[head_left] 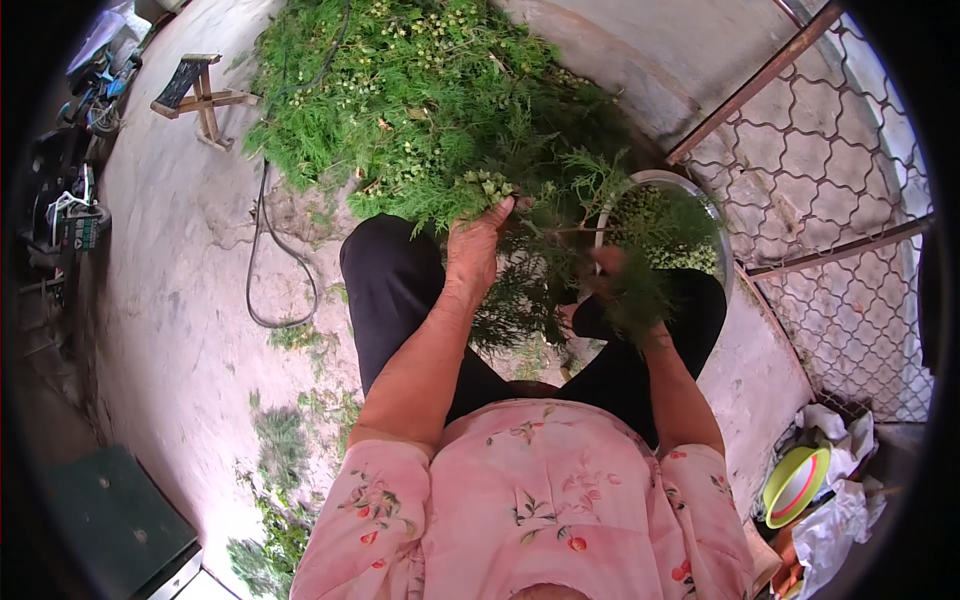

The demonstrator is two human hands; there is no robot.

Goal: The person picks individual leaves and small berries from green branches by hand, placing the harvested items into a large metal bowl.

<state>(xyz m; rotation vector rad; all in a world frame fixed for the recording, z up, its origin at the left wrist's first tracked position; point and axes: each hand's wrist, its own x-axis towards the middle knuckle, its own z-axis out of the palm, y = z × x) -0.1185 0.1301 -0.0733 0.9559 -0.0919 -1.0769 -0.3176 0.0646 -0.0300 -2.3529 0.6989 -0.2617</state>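
Observation:
My left hand point(472, 251) grips a leafy conifer branch, probably arborvitae; a cluster of pale green cones point(486, 186) shows at its thumb and fingertips. My right hand point(609, 261) is blurred and partly covered by green sprays point(637, 296), which trail over its wrist. Its fingers look closed around a sprig. Between the hands, dark foliage point(517, 292) hangs above the ground between my knees. Just beyond my right knee stands a round metal-rimmed basin point(726, 247) with many small green cones point(686, 255) in it, partly hidden by the blurred sprays.
A large heap of cut conifer branches point(405, 90) covers the ground ahead. A black cable point(251, 292) loops at left, below a folding wooden stool point(201, 94). A wire mesh panel point(810, 150) borders the right. A yellow-green tub point(796, 487) lies among plastic bags point(836, 525).

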